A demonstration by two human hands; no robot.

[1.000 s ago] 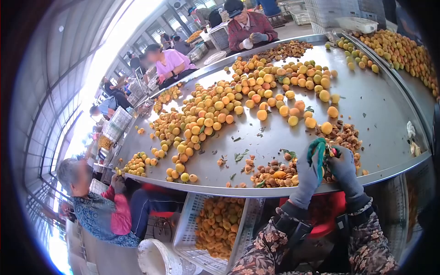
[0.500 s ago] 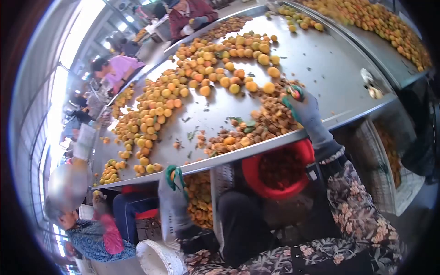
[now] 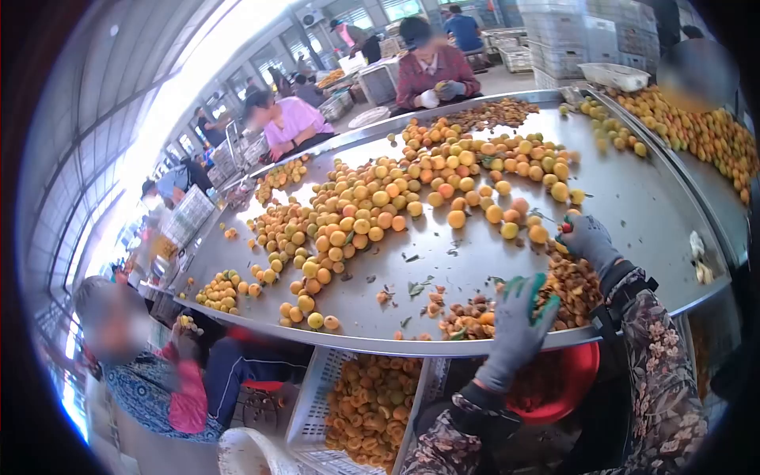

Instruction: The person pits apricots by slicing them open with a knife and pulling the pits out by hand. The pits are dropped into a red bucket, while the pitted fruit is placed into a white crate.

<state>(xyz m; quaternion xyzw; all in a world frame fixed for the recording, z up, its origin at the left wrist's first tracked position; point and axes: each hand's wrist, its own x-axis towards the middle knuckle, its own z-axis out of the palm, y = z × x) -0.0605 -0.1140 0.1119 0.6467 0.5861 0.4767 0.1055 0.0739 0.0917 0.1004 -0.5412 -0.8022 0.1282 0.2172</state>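
Both hands wear grey gloves with green on the fingers. My left hand [image 3: 518, 328] is raised over the near edge of the metal table [image 3: 665, 237], fingers apart and nothing in them, beside a pile of brownish pits and scraps [image 3: 574, 285]. Just beyond that pile, my right hand [image 3: 590, 240] is closed round something small with a red part, largely hidden by the fingers. Orange-yellow fruits [image 3: 372, 198] spread across the middle of the table, some close to my right hand.
Below the table edge stand a white crate of fruit halves [image 3: 372, 408], a red basin [image 3: 574, 384] and a white bucket [image 3: 253, 453]. A person [image 3: 158, 380] sits at the left; others sit across the table. More fruit [image 3: 704, 138] lies at the right.
The view has turned and shifted. My left hand has moved from over the crate, at the table edge, to beside the scrap pile, and its fingers have opened. My right hand remains closed near the pile.
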